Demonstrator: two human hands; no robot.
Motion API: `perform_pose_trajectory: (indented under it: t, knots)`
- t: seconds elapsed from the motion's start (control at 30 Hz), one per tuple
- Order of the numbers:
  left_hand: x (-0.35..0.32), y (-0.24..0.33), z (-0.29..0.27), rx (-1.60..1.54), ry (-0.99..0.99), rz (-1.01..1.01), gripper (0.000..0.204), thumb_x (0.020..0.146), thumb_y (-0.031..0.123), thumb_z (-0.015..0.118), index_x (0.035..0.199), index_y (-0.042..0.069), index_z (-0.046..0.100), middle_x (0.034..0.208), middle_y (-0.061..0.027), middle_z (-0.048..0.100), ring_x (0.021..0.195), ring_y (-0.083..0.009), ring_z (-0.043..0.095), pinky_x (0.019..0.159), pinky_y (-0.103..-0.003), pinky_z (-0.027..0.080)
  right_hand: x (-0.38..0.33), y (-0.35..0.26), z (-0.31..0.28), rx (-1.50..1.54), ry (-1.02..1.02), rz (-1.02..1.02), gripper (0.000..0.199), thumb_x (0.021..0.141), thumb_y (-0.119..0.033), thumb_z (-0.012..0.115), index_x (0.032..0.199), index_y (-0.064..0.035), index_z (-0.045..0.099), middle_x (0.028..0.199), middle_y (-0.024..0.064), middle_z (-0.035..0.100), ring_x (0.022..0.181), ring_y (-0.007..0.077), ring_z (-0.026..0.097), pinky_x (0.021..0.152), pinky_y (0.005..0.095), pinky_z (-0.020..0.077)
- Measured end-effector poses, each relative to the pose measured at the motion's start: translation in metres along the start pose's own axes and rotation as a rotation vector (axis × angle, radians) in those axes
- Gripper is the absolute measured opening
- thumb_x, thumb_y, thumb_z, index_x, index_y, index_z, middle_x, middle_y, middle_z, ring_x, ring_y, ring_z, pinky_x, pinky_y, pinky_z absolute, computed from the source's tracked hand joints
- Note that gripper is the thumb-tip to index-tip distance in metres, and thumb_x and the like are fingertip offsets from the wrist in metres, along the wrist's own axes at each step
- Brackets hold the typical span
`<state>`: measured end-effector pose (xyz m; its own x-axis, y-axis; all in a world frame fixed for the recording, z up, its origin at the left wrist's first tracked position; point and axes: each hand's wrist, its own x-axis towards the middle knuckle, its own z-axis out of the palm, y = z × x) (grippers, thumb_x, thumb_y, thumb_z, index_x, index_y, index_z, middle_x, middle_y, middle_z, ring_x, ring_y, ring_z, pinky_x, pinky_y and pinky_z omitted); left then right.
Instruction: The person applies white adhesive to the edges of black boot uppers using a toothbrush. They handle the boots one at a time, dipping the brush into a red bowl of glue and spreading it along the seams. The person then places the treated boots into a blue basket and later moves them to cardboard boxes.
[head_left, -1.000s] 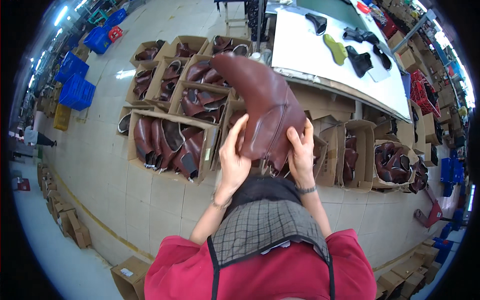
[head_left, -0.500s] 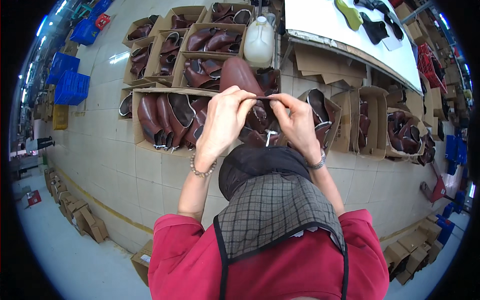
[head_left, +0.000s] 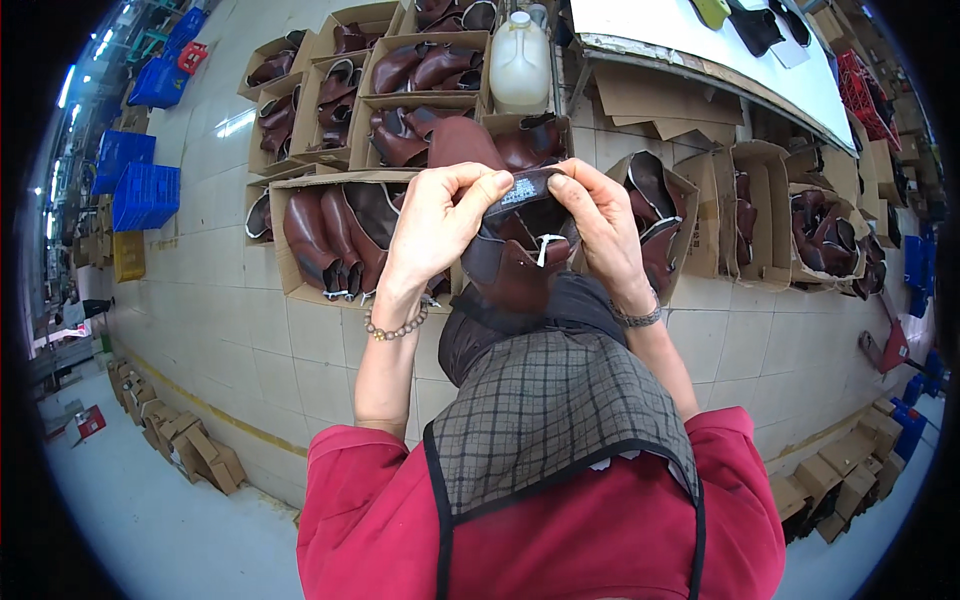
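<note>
Here, left hand [head_left: 437, 225] and right hand [head_left: 606, 225] angle inward, fingers [head_left: 497, 181] pinching a brown boot rim [head_left: 526, 187].

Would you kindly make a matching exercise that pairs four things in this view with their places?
1. boot with inner label
2. bead bracelet
3. whitish jug
4. blue crates

A. just left of the white-topped table
B. near the picture's left side
C. between left hand and right hand
D. around the left wrist

Pairs: 1-C, 2-D, 3-A, 4-B
</note>
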<state>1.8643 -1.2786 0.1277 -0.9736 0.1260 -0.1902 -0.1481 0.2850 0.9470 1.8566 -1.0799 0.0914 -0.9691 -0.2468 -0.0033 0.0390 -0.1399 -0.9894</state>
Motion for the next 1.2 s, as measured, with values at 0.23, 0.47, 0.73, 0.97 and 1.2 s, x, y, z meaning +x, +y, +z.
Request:
perform_pose_trajectory:
  t: [0.23, 0.47, 0.73, 0.97, 1.2]
  knots:
    - [0.01, 0.009, -0.006, 0.068, -0.012, 0.023, 0.026, 0.097, 0.022, 0.065, 0.089, -0.002, 0.071, 0.071, 0.0071, 0.058, 0.068, -0.0007, 0.045, 0.059, -0.02, 0.038, 0.004, 0.0, 0.007, 0.15, 0.034, -0.002, 0.017, 0.101, -0.012, 0.053, 0.098, 0.0007, 0.064, 0.084, -0.0065, 0.057, 0.078, 0.0004, 0.047, 0.07, 0.0178, 0.0406]
    - [0.021, -0.013, -0.007, 0.151, 0.009, 0.083, 0.019, 0.094, 0.017, 0.068, 0.094, -0.001, 0.072, 0.074, 0.0035, 0.061, 0.07, -0.0026, 0.05, 0.063, -0.021, 0.042, 0.01, 0.013, 0.0, -0.15, 0.088, 0.038, 0.015, 0.098, -0.01, 0.056, 0.098, 0.0013, 0.066, 0.08, -0.0014, 0.059, 0.072, 0.0028, 0.05, 0.065, 0.0208, 0.0424]
    - [-0.026, -0.095, 0.024, 0.213, -0.15, -0.225, 0.025, 0.089, 0.016, 0.071, 0.112, 0.006, 0.07, 0.082, -0.0033, 0.069, 0.067, -0.007, 0.057, 0.063, -0.026, 0.049, -0.015, 0.111, -0.068, -0.906, 0.293, 0.062, 0.012, 0.09, -0.006, 0.059, 0.093, 0.0018, 0.067, 0.091, 0.0192, 0.068, 0.081, 0.0377, 0.066, 0.072, 0.0419, 0.0515]
    - [-0.053, -0.137, 0.044, 0.115, -0.194, -0.463, 0.028, 0.089, 0.011, 0.067, 0.117, 0.006, 0.067, 0.084, -0.0101, 0.071, 0.067, -0.0159, 0.065, 0.066, -0.031, 0.052, 0.048, 0.255, -0.067, -1.201, 0.171, -0.04, 0.022, 0.092, -0.019, 0.061, 0.107, -0.0025, 0.064, 0.103, 0.0154, 0.067, 0.091, 0.0364, 0.066, 0.079, 0.046, 0.053]
    - [-0.092, -0.199, 0.049, 0.096, 0.003, -0.628, 0.029, 0.09, 0.011, 0.067, 0.118, 0.006, 0.067, 0.086, -0.0104, 0.072, 0.071, -0.0162, 0.068, 0.066, -0.031, 0.053, 0.047, 0.383, -0.082, -0.952, 0.166, 0.36, 0.043, 0.087, -0.021, 0.065, 0.125, -0.002, 0.057, 0.111, 0.0248, 0.064, 0.103, 0.0428, 0.062, 0.088, 0.0494, 0.0501]
